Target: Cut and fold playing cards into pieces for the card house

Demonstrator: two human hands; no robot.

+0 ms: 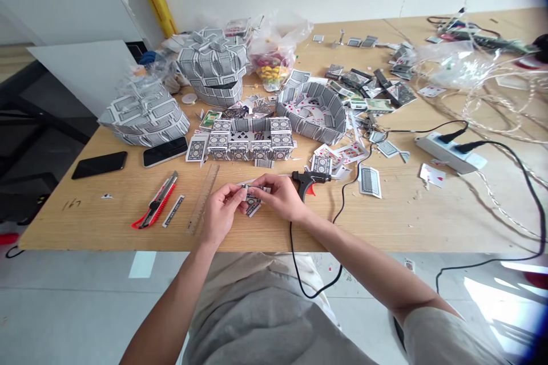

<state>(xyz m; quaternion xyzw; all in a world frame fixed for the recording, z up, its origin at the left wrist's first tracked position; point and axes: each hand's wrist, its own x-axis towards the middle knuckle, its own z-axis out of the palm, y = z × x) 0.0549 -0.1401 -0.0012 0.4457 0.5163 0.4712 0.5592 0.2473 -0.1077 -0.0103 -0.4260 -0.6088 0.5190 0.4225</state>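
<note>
Between my two hands is a small patterned playing card piece [253,205], dark and white, held just above the table near its front edge. My left hand [222,210] pinches its left side between thumb and fingers. From the right, my right hand [278,197] grips the same piece along its top, covering part of it. A black hot glue gun [306,181] with a red trigger lies right beside my right hand. Left of my left hand is a clear ruler [204,197]. Just beyond the hands stands a rectangular box built from folded cards [250,140].
A red utility knife [157,201], a card strip [173,211] and two phones [100,165] lie to the left. Card-built baskets [143,117] and an open card tray [314,111] stand behind. A power strip [449,153] with black cords sits at right, near tangled white wires.
</note>
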